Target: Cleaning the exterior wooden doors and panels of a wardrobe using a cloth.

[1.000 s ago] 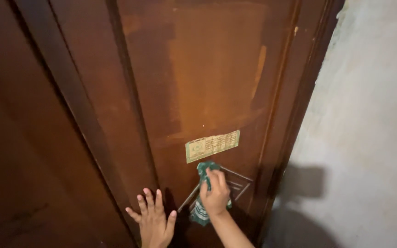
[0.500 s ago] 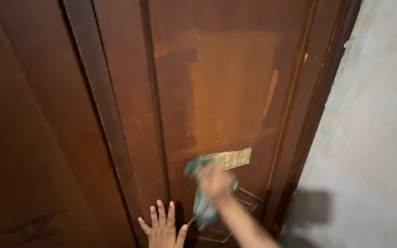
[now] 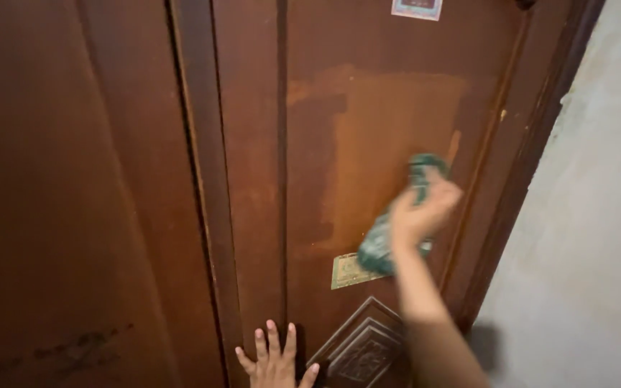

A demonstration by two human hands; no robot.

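My right hand (image 3: 425, 208) presses a crumpled green cloth (image 3: 382, 244) against a brown wooden door (image 3: 368, 115), over a lighter faded patch of its panel. The hand is blurred by motion. My left hand (image 3: 274, 358) lies flat with fingers spread on the door low down, at the bottom edge of the view. A small pale rectangular sticker (image 3: 350, 271) sits on the door just below and left of the cloth. A carved diamond ornament (image 3: 364, 352) stands lower on the panel, beside my right forearm.
A dark wooden panel (image 3: 73, 201) fills the left half, with a raised vertical moulding (image 3: 203, 179) between it and the door. A grey plastered wall (image 3: 598, 230) runs down the right side. Another small sticker (image 3: 417, 8) shows at the top edge.
My right hand has swept the cloth upward and to the right, from below the pale sticker to above it. The view has tilted up slightly. My left hand stays flat on the door.
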